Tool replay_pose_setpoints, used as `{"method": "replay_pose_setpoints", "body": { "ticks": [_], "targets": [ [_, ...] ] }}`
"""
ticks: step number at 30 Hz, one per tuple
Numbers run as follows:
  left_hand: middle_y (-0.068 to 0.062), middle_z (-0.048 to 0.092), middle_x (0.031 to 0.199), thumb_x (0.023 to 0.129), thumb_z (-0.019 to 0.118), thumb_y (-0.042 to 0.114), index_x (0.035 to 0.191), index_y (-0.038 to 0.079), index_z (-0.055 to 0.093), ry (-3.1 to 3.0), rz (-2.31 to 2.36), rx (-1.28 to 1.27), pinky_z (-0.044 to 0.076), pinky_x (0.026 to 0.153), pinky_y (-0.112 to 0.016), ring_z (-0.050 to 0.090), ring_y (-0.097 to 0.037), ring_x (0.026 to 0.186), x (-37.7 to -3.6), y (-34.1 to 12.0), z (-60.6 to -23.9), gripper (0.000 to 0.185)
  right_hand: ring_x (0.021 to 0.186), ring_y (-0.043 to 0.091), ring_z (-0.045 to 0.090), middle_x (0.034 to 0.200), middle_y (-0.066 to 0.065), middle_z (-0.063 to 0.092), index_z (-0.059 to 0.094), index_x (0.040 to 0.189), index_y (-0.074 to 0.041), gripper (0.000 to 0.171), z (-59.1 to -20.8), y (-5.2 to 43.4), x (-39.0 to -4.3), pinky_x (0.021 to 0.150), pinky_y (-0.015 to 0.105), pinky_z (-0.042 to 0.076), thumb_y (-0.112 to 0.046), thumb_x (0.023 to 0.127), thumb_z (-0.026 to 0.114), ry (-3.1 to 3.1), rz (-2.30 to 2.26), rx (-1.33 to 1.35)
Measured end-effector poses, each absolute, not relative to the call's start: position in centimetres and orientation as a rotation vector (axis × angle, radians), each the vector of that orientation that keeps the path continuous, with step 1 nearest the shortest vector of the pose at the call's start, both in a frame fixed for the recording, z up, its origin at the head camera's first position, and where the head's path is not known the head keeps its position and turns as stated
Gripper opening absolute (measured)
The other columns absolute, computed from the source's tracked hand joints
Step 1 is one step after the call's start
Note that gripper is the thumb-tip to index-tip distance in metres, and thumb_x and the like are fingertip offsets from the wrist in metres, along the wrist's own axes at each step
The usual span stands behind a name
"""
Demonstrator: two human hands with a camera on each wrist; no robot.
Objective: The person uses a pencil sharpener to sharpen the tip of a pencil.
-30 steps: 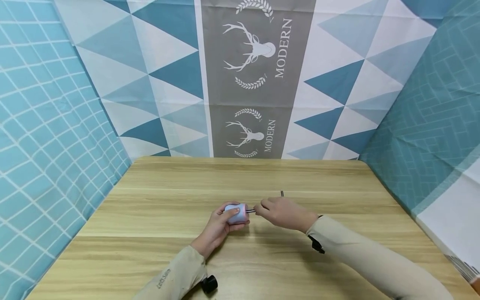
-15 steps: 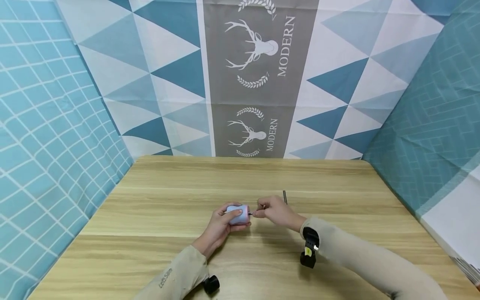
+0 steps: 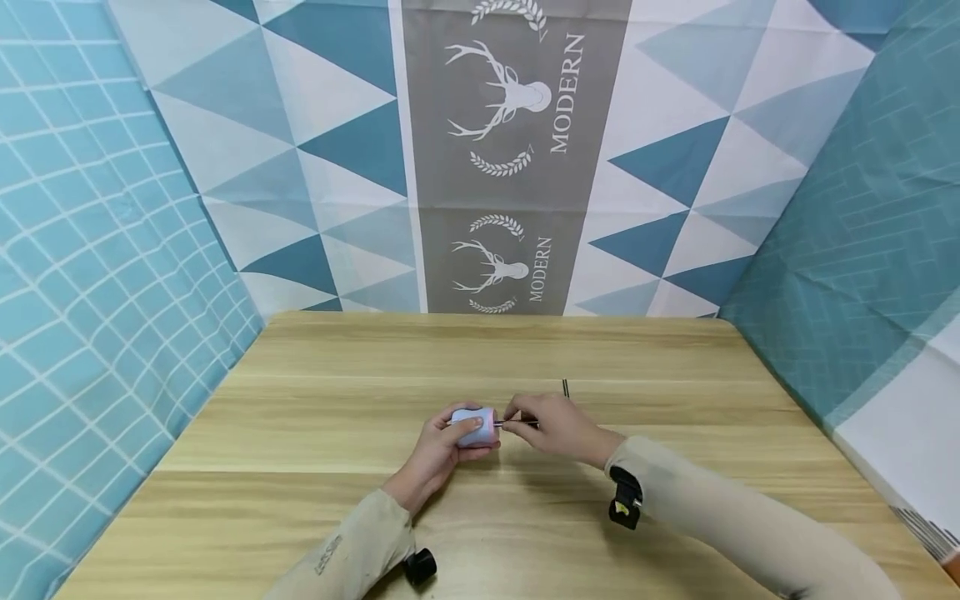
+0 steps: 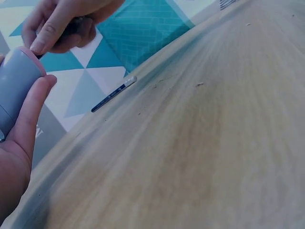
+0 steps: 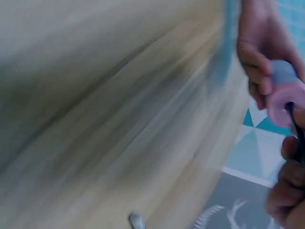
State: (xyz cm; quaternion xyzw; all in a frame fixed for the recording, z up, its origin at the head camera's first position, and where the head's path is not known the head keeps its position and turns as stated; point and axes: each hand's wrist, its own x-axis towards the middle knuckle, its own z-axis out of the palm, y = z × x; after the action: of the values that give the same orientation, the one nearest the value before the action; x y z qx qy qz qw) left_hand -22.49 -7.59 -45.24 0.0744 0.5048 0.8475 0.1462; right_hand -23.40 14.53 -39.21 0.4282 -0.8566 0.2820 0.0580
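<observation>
My left hand (image 3: 442, 446) grips a small light-blue cylinder (image 3: 472, 427) with a pink end, lying sideways just above the wooden table (image 3: 300, 467). The same cylinder (image 4: 16, 86) fills the upper left of the left wrist view, and its pink end (image 5: 285, 102) shows at the right of the right wrist view. My right hand (image 3: 547, 425) pinches a thin dark rod (image 3: 517, 424) whose tip meets the pink end. That hand's fingers (image 4: 57, 24) curl round the rod.
A second thin dark rod (image 3: 566, 387) lies on the table behind my right hand, also seen as a slim stick (image 4: 114, 94). Patterned cloth walls (image 3: 487, 158) enclose the table on three sides. Black wrist cameras (image 3: 624, 500) hang on both sleeves.
My right hand has shifted slightly left, bringing the rod closer against the cylinder's pink end. The left hand and cylinder have stayed in place.
</observation>
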Motion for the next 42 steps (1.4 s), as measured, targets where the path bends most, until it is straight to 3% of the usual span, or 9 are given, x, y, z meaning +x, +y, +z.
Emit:
{"method": "replay_pose_setpoints", "body": {
  "ticks": [5, 9, 11, 17, 26, 30, 34, 38, 42],
  "targets": [
    [-0.023, 0.053, 0.116, 0.096, 0.06, 0.001, 0.118, 0.004, 0.062, 1.431, 2.44, 0.232, 0.064, 0.074, -0.035, 0.073, -0.033, 0.082, -22.3, -7.8, -45.2, 0.022, 0.049, 0.006, 0.05, 0.069, -0.002, 0.055, 0.062, 0.095, -0.008, 0.011, -40.2, 14.9, -23.9, 0.04, 0.016, 0.041, -0.016, 0.101, 0.059, -1.967, 0.056, 1.44],
    [-0.023, 0.054, 0.116, 0.098, 0.058, 0.002, 0.118, 0.006, 0.061, 1.422, 2.438, 0.262, 0.063, 0.076, -0.035, 0.073, -0.033, 0.084, -22.1, -7.8, -45.2, 0.021, 0.041, 0.006, 0.035, 0.061, -0.002, 0.043, 0.06, 0.09, -0.008, 0.035, -40.5, 14.7, -24.2, 0.034, 0.016, 0.025, -0.017, 0.109, 0.031, -1.792, -0.129, 1.385],
    [-0.023, 0.053, 0.117, 0.098, 0.057, 0.002, 0.117, 0.008, 0.061, 1.417, 2.442, 0.258, 0.063, 0.078, -0.036, 0.072, -0.033, 0.085, -22.1, -7.8, -45.2, 0.02, 0.041, 0.004, 0.031, 0.059, -0.003, 0.043, 0.058, 0.087, -0.009, 0.03, -40.4, 14.4, -24.1, 0.035, 0.016, 0.022, -0.015, 0.106, 0.037, -1.841, -0.09, 1.375],
    [-0.023, 0.052, 0.117, 0.097, 0.059, 0.002, 0.11, 0.011, 0.066, 1.432, 2.441, 0.197, 0.062, 0.08, -0.041, 0.072, -0.035, 0.084, -22.1, -7.6, -45.3, 0.017, 0.048, 0.001, 0.034, 0.057, -0.007, 0.051, 0.059, 0.075, -0.013, 0.02, -39.3, 13.1, -23.2, 0.041, 0.015, 0.027, -0.016, 0.091, 0.07, -2.595, 0.684, 1.205],
    [-0.022, 0.054, 0.112, 0.093, 0.059, -0.004, 0.101, 0.012, 0.07, 1.469, 2.46, 0.206, 0.064, 0.074, -0.042, 0.071, -0.036, 0.081, -22.5, -7.1, -45.4, 0.021, 0.043, 0.008, 0.016, 0.051, -0.004, 0.027, 0.052, 0.068, -0.011, 0.027, -37.6, 13.3, -25.1, 0.039, 0.02, 0.012, -0.014, 0.093, 0.063, -3.173, 2.087, 0.377],
    [-0.022, 0.055, 0.111, 0.09, 0.062, -0.006, 0.102, 0.011, 0.071, 1.511, 2.453, 0.233, 0.063, 0.075, -0.045, 0.07, -0.036, 0.082, -22.4, -7.2, -45.4, 0.022, 0.043, 0.006, 0.014, 0.053, -0.006, 0.025, 0.053, 0.075, -0.011, 0.022, -37.9, 13.6, -25.6, 0.039, 0.018, 0.01, -0.017, 0.096, 0.058, -3.252, 2.248, 0.337],
    [-0.023, 0.055, 0.113, 0.091, 0.063, -0.003, 0.107, 0.006, 0.069, 1.505, 2.453, 0.202, 0.063, 0.075, -0.041, 0.071, -0.036, 0.082, -22.3, -7.4, -45.5, 0.019, 0.043, 0.007, 0.023, 0.052, -0.005, 0.034, 0.061, 0.085, -0.008, 0.015, -38.1, 13.9, -25.0, 0.039, 0.019, 0.019, -0.018, 0.097, 0.063, -3.142, 1.846, 0.828],
    [-0.023, 0.055, 0.113, 0.094, 0.062, 0.002, 0.118, 0.0, 0.065, 1.447, 2.459, 0.162, 0.064, 0.075, -0.037, 0.072, -0.034, 0.082, -22.3, -7.5, -45.5, 0.024, 0.051, 0.004, 0.045, 0.064, -0.007, 0.054, 0.065, 0.094, -0.011, 0.006, -38.7, 14.5, -24.3, 0.044, 0.018, 0.04, -0.016, 0.096, 0.067, -2.684, 0.775, 1.461],
    [-0.022, 0.054, 0.112, 0.096, 0.06, 0.005, 0.12, 0.002, 0.063, 1.403, 2.465, 0.16, 0.063, 0.076, -0.035, 0.072, -0.032, 0.083, -22.4, -7.4, -45.4, 0.024, 0.053, 0.006, 0.049, 0.072, -0.004, 0.056, 0.058, 0.091, -0.01, 0.011, -39.5, 15.0, -24.5, 0.043, 0.017, 0.042, -0.011, 0.102, 0.056, -2.029, -0.044, 1.506]
  ]
}}
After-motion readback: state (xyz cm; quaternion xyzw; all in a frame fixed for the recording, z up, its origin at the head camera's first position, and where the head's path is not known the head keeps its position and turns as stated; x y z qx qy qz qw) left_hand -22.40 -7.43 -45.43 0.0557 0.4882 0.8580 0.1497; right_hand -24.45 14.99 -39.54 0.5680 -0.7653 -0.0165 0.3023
